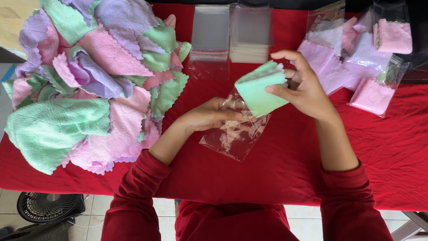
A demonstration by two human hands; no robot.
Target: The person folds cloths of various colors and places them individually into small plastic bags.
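Observation:
My right hand (302, 87) grips a folded mint-green cloth (261, 89), held tilted with its lower corner inside the mouth of a clear plastic bag (234, 134). My left hand (209, 115) pinches the bag's open edge just below the cloth. The bag lies crinkled on the red tablecloth (276, 169) between my forearms, which wear red sleeves.
A big heap of loose pink, lilac and green cloths (93, 80) covers the table's left. Two stacks of flat clear bags (232, 35) lie at the back centre. Bagged pink and lilac cloths (356, 58) sit at the back right. A black fan (49, 207) stands on the floor, lower left.

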